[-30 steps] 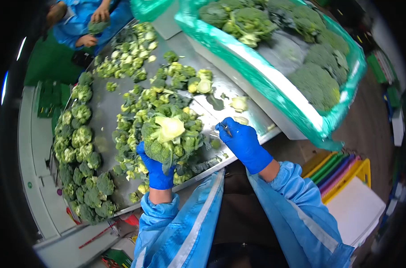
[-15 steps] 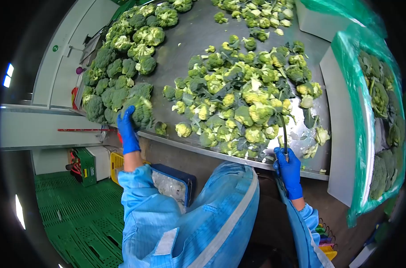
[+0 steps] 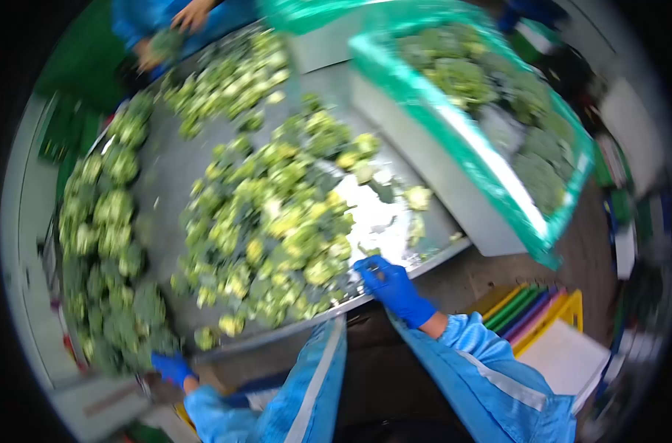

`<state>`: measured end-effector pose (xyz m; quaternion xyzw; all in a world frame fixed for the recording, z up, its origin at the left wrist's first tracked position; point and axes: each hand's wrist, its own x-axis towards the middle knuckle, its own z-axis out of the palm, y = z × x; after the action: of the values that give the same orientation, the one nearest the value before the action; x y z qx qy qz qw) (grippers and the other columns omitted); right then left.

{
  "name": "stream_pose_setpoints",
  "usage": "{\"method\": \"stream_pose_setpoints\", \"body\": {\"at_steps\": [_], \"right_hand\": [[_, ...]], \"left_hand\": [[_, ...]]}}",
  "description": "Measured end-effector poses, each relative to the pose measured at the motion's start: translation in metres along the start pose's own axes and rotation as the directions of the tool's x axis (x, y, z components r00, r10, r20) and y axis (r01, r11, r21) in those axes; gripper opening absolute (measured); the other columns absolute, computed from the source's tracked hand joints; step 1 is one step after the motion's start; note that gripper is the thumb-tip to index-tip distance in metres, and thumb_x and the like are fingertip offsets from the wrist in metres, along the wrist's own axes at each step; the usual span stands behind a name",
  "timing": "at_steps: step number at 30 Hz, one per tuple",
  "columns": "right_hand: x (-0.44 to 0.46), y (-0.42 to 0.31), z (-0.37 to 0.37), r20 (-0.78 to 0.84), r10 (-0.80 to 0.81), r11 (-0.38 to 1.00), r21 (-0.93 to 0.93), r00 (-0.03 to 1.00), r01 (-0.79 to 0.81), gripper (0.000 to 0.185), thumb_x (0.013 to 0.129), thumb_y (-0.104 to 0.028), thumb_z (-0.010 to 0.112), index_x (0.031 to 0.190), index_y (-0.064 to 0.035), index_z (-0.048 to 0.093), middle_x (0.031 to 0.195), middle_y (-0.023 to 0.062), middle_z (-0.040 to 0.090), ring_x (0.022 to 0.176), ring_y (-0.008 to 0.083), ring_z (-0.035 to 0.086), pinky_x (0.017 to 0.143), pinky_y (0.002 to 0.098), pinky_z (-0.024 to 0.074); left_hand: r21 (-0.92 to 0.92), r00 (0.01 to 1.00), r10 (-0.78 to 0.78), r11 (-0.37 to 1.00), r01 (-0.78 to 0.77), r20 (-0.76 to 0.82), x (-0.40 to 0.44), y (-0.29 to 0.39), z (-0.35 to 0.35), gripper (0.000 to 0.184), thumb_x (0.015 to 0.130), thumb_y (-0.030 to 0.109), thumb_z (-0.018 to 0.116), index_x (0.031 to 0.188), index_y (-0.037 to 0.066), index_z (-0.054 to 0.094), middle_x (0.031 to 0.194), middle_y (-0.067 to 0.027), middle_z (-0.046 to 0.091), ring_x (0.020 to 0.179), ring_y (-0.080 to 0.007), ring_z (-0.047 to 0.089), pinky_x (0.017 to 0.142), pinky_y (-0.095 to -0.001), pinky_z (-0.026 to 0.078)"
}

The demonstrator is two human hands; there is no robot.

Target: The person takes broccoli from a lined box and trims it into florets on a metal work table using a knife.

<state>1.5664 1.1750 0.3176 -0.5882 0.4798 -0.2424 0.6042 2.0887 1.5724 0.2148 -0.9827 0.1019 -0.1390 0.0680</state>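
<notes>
Left hand (image 3: 173, 368) has shifted to lower left of frame; blurred fingers, hold I can't tell | right hand (image 3: 396, 289), lower centre, fingers curled, contents unclear to me | broccoli heads (image 3: 122, 325) just beside left hand, frame left | florets (image 3: 277, 229) on counter (image 3: 159, 199), centre

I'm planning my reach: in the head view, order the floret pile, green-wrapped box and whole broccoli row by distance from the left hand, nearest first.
1. Whole broccoli row: right beside the left hand, on the left.
2. Floret pile: in the middle.
3. Green-wrapped box: off to the right.
</notes>
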Motion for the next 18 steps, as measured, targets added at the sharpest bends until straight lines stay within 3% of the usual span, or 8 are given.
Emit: {"method": "stream_pose_setpoints", "body": {"at_steps": [1, 3, 5, 6, 9, 12, 14, 18], "right_hand": [[0.001, 0.014, -0.002, -0.012, 0.023, 0.998, 0.053, 1.0, -0.022, 0.019, 0.089, -0.016, 0.062, 0.105, -0.0074, 0.062, 0.073, 0.004, 0.065, 0.061, 0.0079, 0.059, 0.057, 0.0253, 0.0478], [-0.002, 0.025, -0.011, -0.049, -0.016, 0.998, 0.059, 0.999, 0.019, 0.019, 0.089, -0.019, 0.063, 0.104, -0.007, 0.062, 0.071, 0.0054, 0.065, 0.06, 0.0109, 0.061, 0.057, 0.0268, 0.0484], [-0.003, 0.033, -0.019, -0.064, -0.018, 0.998, 0.062, 0.998, 0.022, 0.022, 0.088, -0.027, 0.063, 0.101, -0.0086, 0.062, 0.066, 0.0112, 0.062, 0.059, 0.0219, 0.064, 0.056, 0.0332, 0.0486], [-0.004, 0.041, -0.022, -0.064, -0.052, 0.997, -0.058, 0.997, 0.049, 0.023, 0.088, -0.03, 0.061, 0.099, -0.0095, 0.061, 0.065, 0.0125, 0.061, 0.058, 0.026, 0.062, 0.055, 0.0357, 0.0479], [-0.009, 0.037, -0.038, -0.035, -0.091, 0.938, -0.34, 0.995, 0.074, 0.027, 0.09, -0.038, 0.055, 0.094, -0.0113, 0.06, 0.065, 0.0171, 0.059, 0.06, 0.0359, 0.06, 0.053, 0.0445, 0.0456], [-0.017, 0.039, -0.053, -0.042, -0.169, 0.902, -0.41, 0.985, 0.138, 0.026, 0.089, -0.036, 0.056, 0.094, -0.011, 0.06, 0.067, 0.0182, 0.06, 0.06, 0.0363, 0.06, 0.053, 0.0456, 0.0459], [-0.023, 0.045, -0.065, -0.081, -0.241, 0.9, -0.391, 0.967, 0.192, 0.025, 0.089, -0.035, 0.056, 0.093, -0.0105, 0.059, 0.066, 0.0181, 0.06, 0.059, 0.0365, 0.06, 0.052, 0.0457, 0.0461], [-0.035, 0.055, -0.095, -0.15, -0.223, 0.923, -0.351, 0.963, 0.159, 0.024, 0.089, -0.034, 0.056, 0.095, -0.0107, 0.059, 0.068, 0.0179, 0.06, 0.06, 0.0369, 0.06, 0.051, 0.0466, 0.0461]], "left_hand": [[0.381, 0.962, -0.175, 0.921, 0.085, 0.209, -0.01, 0.072, -0.092, 0.084, 0.073, 0.032, 0.075, 0.139, 0.005, 0.031, 0.144, -0.0191, 0.033, 0.13, -0.0381, 0.035, 0.101, -0.0502, 0.036], [0.216, 0.955, -0.248, 0.953, 0.212, 0.16, -0.012, 0.149, -0.173, 0.091, 0.069, 0.03, 0.078, 0.141, 0.006, 0.028, 0.146, -0.0182, 0.028, 0.131, -0.04, 0.032, 0.101, -0.0546, 0.034], [-0.215, 0.969, 0.232, 0.945, -0.246, -0.087, 0.046, 0.16, -0.127, 0.082, 0.068, 0.024, 0.079, 0.136, 0.002, 0.037, 0.139, -0.0198, 0.039, 0.129, -0.0357, 0.037, 0.103, -0.0471, 0.033], [-0.479, 0.891, 0.406, 0.753, -0.451, -0.201, 0.061, 0.197, -0.134, 0.078, 0.069, 0.021, 0.079, 0.133, 0.001, 0.041, 0.136, -0.0202, 0.043, 0.128, -0.0332, 0.039, 0.104, -0.044, 0.033], [-0.918, 0.747, 0.621, 0.109, -0.38, -0.236, 0.016, 0.387, -0.251, 0.061, 0.08, 0.011, 0.068, 0.134, 0.002, 0.042, 0.137, -0.0107, 0.045, 0.124, -0.0232, 0.043, 0.104, -0.0391, 0.031], [-0.91, 0.372, 0.834, -0.339, -0.237, -0.408, -0.056, 0.54, -0.355, 0.067, 0.075, 0.01, 0.071, 0.135, 0.006, 0.043, 0.137, -0.0092, 0.046, 0.126, -0.0211, 0.043, 0.103, -0.0388, 0.033], [-0.807, 0.04, 0.857, -0.467, -0.361, -0.514, -0.105, 0.62, -0.419, 0.072, 0.074, 0.011, 0.071, 0.138, 0.007, 0.039, 0.141, -0.008, 0.043, 0.129, -0.0214, 0.04, 0.105, -0.0392, 0.033], [-0.567, -0.426, 0.726, -0.687, -0.455, -0.539, -0.194, 0.759, -0.479, 0.091, 0.06, 0.004, 0.074, 0.142, 0.016, 0.035, 0.146, -0.013, 0.033, 0.135, -0.0264, 0.03, 0.11, -0.0411, 0.026]]}}
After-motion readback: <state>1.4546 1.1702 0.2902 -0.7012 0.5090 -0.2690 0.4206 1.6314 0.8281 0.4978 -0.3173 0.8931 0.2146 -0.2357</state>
